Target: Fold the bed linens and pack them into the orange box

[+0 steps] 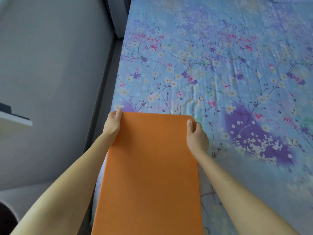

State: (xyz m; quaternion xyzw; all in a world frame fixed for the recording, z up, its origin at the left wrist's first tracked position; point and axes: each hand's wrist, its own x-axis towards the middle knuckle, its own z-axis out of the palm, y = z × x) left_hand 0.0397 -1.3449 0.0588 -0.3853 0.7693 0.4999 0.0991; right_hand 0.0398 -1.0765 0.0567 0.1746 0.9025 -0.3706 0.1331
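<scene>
Noted white shelf (15, 119) at far left. Found left hand (112, 126) gripping far left corner of orange box (149, 175), digits curled round its edge. Saw box held, broad face up, over near left edge of floral sheet (220, 65). Found right hand (196, 138) clamped on far right corner, thumb on top. Recorded sheet spread flat, lightly wrinkled, rightward.

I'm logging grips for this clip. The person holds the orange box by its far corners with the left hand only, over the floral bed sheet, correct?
Not quite. The head view shows both hands on it: the left hand grips the orange box at its far left corner and the right hand at its far right corner, over the floral bed sheet.
</scene>
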